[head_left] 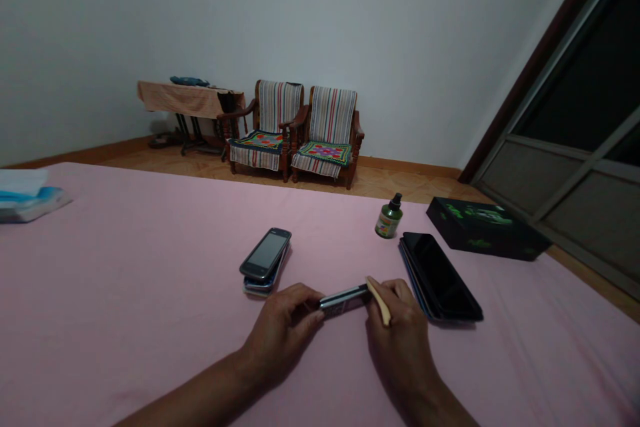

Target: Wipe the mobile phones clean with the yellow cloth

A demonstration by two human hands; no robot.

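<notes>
Between my two hands a thin dark phone with silvery edges (pixel 345 301) is held up, tilted edge-on. My left hand (pixel 287 327) pinches its left end with thumb and fingers. At its right end, my right hand (pixel 400 327) grips a pale yellow flat piece (pixel 379 303) that touches the phone. What this piece is cannot be made out. Left of centre, a grey touchscreen phone (pixel 267 253) lies on top of a small stack of phones. To the right of my right hand, a black tablet (pixel 441 277) rests on other flat devices.
A green bottle with a black cap (pixel 389 217) and a black box (pixel 485 228) stand behind the tablet. A blue and white packet (pixel 31 199) is at the far left of the pink cloth (pixel 150 247). Two wooden chairs stand beyond.
</notes>
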